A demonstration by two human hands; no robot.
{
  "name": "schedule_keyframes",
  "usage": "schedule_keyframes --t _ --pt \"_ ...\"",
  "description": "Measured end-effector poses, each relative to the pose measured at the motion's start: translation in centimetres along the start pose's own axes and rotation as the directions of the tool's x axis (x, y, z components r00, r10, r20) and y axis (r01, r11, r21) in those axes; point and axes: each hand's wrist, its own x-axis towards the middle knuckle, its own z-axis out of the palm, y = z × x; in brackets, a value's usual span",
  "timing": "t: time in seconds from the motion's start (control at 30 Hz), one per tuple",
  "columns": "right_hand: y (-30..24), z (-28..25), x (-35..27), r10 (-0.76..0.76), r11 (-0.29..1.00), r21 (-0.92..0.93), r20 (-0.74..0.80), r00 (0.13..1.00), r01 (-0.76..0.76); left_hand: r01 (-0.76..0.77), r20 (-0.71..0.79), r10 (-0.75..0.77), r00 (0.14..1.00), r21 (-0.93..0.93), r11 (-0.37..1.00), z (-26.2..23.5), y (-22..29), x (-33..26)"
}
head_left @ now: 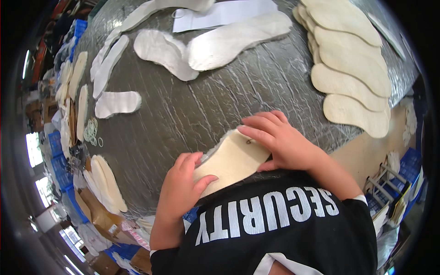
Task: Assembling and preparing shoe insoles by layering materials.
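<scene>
A cream shoe insole (233,160) with a fuzzy grey-white edge lies crosswise near the table's front edge, close to my body. My left hand (183,178) grips its left end, thumb on top and fingers at the far edge. Around the right end curls my right hand (277,142), its fingers over the far edge and its thumb at the near edge. A small dark mark shows on the insole beside my right fingers. What lies under the insole is hidden.
Several cream insoles (350,87) overlap in a row at the right. White fleecy insoles (238,41) and white paper (224,13) lie at the far side. Rubber bands (91,130) and more insoles (107,183) sit along the left edge. Cardboard boxes (98,213) stand beyond it.
</scene>
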Motion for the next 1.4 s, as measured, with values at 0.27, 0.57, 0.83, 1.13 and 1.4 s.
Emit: schedule_keyframes --t 0.27,0.57,0.83,1.13,1.4 --pt "0.1 0.1 -0.2 -0.022 1.000 -0.019 0.023 0.999 0.022 -0.008 -0.081 0.002 0.997 -0.071 0.997 0.6 -1.7 0.1" --pt "-0.3 -0.2 -0.2 0.050 0.992 -0.116 0.066 0.997 -0.042 0.023 -0.024 -0.025 0.999 -0.088 0.996 1.0 -2.8 1.8" --pt "-3.4 -0.2 3.7 -0.049 0.987 -0.136 0.262 0.964 0.087 -0.023 -0.075 0.020 0.997 -0.044 0.999 1.4 -2.6 2.5" --pt "-3.4 1.2 3.7 0.002 0.988 -0.155 0.147 0.989 0.021 0.163 -0.072 -0.229 0.971 -0.501 0.850 -2.2 -6.9 -1.2" --pt "-4.6 3.9 8.4 0.185 0.857 0.468 0.114 0.976 -0.216 -0.058 -0.229 -0.185 0.956 -0.761 0.646 -0.1 -7.7 1.0"
